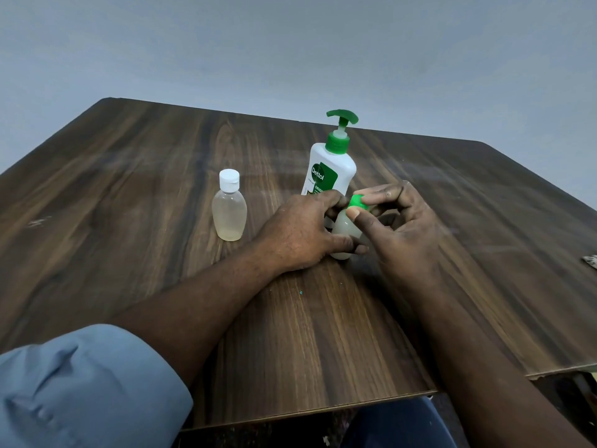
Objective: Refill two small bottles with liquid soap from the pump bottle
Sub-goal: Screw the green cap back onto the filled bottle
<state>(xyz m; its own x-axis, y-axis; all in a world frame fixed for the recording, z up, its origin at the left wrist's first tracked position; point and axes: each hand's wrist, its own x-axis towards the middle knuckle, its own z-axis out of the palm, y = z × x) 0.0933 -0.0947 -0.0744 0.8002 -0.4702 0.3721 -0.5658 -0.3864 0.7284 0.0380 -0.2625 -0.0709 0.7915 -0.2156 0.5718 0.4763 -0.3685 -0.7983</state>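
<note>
Past the blue sleeve (80, 389) at lower left, the left hand (300, 231) grips the green-capped small bottle (343, 232) at frame centre while the right hand (399, 227) pinches its cap (357, 201); a hard twist might knock the pump bottle (329, 166) just behind.

Green cap (357, 201); white, green-pumped bottle (329, 169); wood-grain table (129, 189)

A plain room: wood-grain table (129, 189), bare grey wall (290, 43) behind.
</note>
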